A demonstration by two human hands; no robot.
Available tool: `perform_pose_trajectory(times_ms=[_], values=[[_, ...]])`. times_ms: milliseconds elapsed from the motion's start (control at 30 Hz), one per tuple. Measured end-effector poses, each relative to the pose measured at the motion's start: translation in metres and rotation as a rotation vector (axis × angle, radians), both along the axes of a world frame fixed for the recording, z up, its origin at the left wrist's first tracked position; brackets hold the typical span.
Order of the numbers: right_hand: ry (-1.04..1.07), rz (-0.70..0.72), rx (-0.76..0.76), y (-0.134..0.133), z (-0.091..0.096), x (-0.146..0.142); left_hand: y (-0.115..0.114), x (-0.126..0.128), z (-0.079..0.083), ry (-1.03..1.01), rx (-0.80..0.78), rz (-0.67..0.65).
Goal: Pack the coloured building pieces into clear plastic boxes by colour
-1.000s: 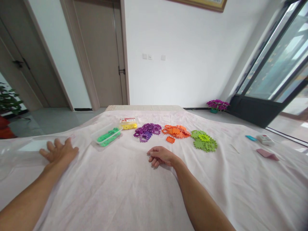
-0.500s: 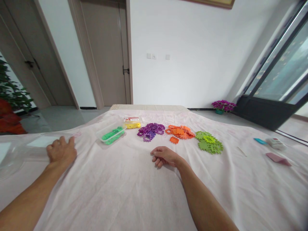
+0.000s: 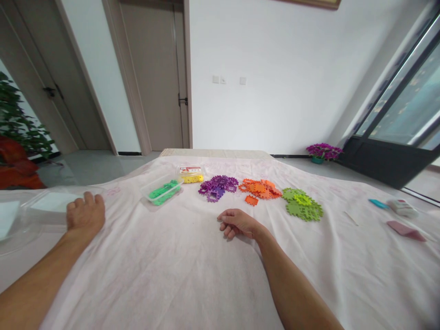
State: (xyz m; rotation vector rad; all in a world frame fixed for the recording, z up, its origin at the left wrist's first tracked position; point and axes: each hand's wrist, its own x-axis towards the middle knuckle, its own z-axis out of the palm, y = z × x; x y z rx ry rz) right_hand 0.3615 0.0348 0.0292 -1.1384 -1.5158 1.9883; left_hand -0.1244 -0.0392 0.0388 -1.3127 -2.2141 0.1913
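At the left, my left hand (image 3: 85, 213) has its fingers bent over the right end of a clear plastic container (image 3: 36, 213), with a white sheet (image 3: 51, 201) showing in or under it. My right hand (image 3: 237, 223) rests on the pink-white cloth (image 3: 206, 275) near the middle, fingers loosely curled and slightly apart, nothing in them. Beyond it lie piles of toothed plastic pieces: purple (image 3: 218, 185), orange (image 3: 261, 188) and light green (image 3: 302, 204). A single orange piece (image 3: 251, 200) lies closest to my right hand.
A clear tray (image 3: 146, 192) holds green pieces (image 3: 164, 192). Behind it stands a labelled clear box (image 3: 190, 170) with yellow pieces (image 3: 192, 179). To the right lie a thin white stick (image 3: 351, 218), a blue item (image 3: 378, 203), a white packet (image 3: 402, 207) and a pink cloth (image 3: 406, 230).
My left hand and the clear container under its fingers have shifted a little to the left. My right hand stays in place on the cloth. The view has turned slightly left.
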Motion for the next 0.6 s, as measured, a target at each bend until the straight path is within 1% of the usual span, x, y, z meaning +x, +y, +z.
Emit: perform_pose_trajectory(times_ms=[367,600], values=[[0.013,-0.008,-0.001,0.000,-0.002,0.000,0.003,-0.013,0.016,0.038,-0.082,0.033],[0.014,-0.006,0.003,-0.001,0.000,0.000,0.002,-0.021,0.014,0.054,-0.102,0.052]])
